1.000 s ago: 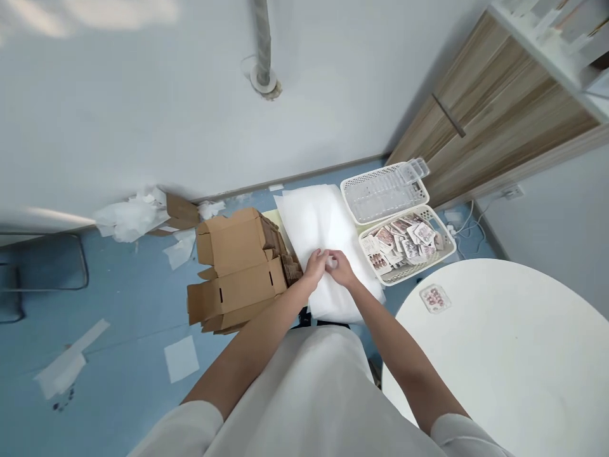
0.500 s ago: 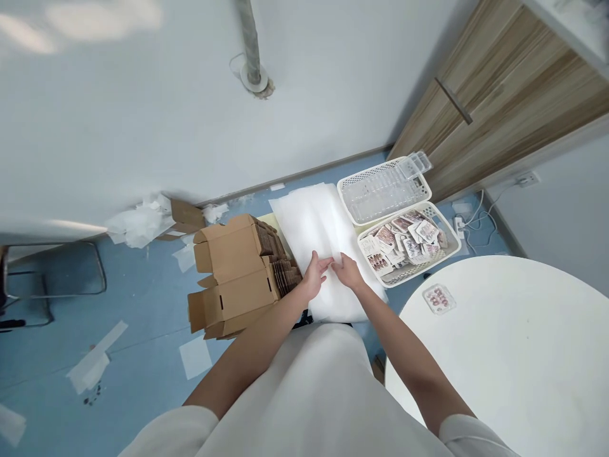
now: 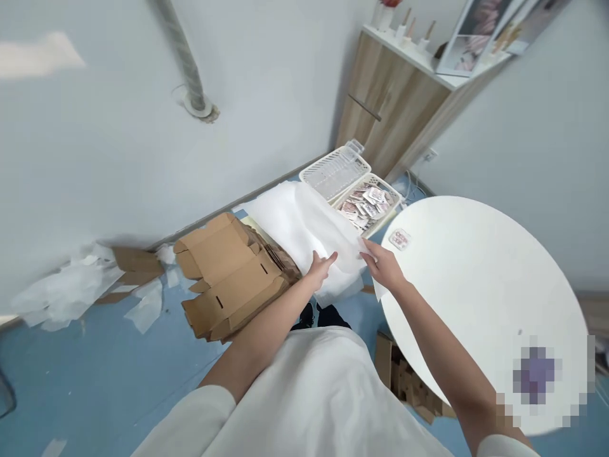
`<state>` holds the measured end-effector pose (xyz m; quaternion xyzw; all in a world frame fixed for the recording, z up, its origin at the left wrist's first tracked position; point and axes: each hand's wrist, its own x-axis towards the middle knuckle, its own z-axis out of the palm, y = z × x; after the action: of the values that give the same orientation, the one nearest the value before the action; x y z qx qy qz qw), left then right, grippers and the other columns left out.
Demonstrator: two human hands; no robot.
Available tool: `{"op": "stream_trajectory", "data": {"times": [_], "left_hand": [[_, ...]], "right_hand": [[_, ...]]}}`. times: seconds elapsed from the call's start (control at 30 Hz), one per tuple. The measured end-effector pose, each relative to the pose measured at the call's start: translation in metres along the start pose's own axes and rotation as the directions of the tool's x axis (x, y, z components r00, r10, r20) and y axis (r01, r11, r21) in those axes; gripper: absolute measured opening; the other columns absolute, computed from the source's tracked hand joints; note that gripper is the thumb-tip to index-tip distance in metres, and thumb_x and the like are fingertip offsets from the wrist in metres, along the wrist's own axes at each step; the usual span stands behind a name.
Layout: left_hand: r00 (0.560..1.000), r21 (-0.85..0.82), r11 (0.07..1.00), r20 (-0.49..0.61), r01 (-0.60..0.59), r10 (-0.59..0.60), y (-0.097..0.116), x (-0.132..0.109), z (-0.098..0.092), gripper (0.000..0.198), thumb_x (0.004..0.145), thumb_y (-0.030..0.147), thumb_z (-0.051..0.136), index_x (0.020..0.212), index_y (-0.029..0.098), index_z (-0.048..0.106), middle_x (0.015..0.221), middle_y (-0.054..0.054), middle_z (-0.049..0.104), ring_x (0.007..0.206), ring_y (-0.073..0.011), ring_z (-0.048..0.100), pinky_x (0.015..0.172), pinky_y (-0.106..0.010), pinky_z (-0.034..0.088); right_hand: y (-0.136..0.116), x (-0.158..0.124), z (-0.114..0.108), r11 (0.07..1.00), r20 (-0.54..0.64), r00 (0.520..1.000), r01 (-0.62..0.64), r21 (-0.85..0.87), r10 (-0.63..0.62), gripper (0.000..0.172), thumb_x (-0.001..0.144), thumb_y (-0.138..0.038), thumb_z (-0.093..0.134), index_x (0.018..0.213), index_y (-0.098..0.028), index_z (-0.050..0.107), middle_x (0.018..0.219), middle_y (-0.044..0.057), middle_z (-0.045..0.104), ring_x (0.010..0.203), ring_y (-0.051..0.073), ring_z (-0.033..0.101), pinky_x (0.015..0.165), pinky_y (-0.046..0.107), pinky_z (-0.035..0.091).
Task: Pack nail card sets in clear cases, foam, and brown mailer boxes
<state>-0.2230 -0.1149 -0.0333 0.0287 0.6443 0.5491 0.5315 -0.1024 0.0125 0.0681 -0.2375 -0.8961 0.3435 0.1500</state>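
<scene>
A stack of thin white foam sheets (image 3: 280,212) lies in front of me. My right hand (image 3: 384,265) pinches the edge of a foam sheet (image 3: 343,251), drawn out to the right toward the round table. Over the near part of the stack, my left hand (image 3: 322,270) has its thumb and index finger spread, with nothing seen in it. Flattened brown cardboard boxes (image 3: 238,270) are piled left of the foam. Beyond my right hand, a white basket (image 3: 396,204) holds many small printed packs (image 3: 366,206).
A second basket (image 3: 307,178) with clear plastic trays stands behind. On the white round table (image 3: 476,273) sits a small clear pack (image 3: 399,239); a blurred-out patch covers its near right. Wrapping scraps (image 3: 71,285) lie left on the floor. A wooden cabinet (image 3: 399,89) stands at the back.
My right hand has moved right from the stack, taking a foam sheet's edge with it. My left hand stays over the stack. The view has turned right, showing more table.
</scene>
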Motion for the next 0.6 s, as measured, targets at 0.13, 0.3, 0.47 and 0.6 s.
{"op": "stream_trajectory", "data": {"times": [0.13,0.3,0.47,0.6], "left_hand": [[0.972,-0.117,0.992,0.220,-0.053,0.078,-0.004,-0.015,0.047,0.066,0.071,0.045,0.061,0.126,0.020,0.036,0.109,-0.011,0.058,0.097,-0.0183,0.058,0.081,-0.030,0.044],[0.906,0.155,0.940,0.351,-0.304,0.235,-0.011,-0.030,0.071,0.045,0.073,0.030,0.059,0.116,0.018,0.048,0.078,-0.002,0.060,0.053,-0.0090,0.054,0.061,-0.027,0.048],[0.746,0.427,0.715,0.636,-0.553,0.198,-0.005,-0.036,0.083,0.040,0.072,0.026,0.057,0.113,0.023,0.054,0.083,-0.002,0.062,0.075,-0.0179,0.058,0.073,-0.030,0.045],[0.598,0.420,0.563,0.783,-0.712,0.173,-0.005,-0.045,0.116,0.039,0.075,0.028,0.055,0.114,0.025,0.053,0.084,-0.003,0.063,0.083,-0.0203,0.058,0.080,-0.031,0.042]], "right_hand": [[0.007,-0.053,-0.020,0.908,-0.370,0.848,-0.265,0.323,0.379,0.037,0.081,-0.039,0.044,0.114,-0.022,0.050,0.108,0.007,0.060,0.097,0.022,0.056,0.083,0.040,0.046],[0.048,-0.128,-0.027,0.487,-0.067,0.709,-0.409,0.772,0.702,0.045,0.074,-0.045,0.054,0.112,-0.023,0.048,0.117,0.010,0.056,0.095,0.023,0.060,0.077,0.038,0.050],[0.071,-0.158,-0.040,0.257,0.047,0.652,-0.363,0.896,0.757,0.059,0.078,-0.050,0.045,0.130,-0.026,0.029,0.111,0.009,0.060,0.086,0.022,0.064,0.076,0.042,0.050],[0.078,-0.162,-0.081,0.369,-0.051,0.687,-0.325,0.871,0.725,0.063,0.072,-0.044,0.056,0.128,-0.026,0.034,0.103,0.006,0.063,0.087,0.022,0.063,0.074,0.040,0.051]]}}
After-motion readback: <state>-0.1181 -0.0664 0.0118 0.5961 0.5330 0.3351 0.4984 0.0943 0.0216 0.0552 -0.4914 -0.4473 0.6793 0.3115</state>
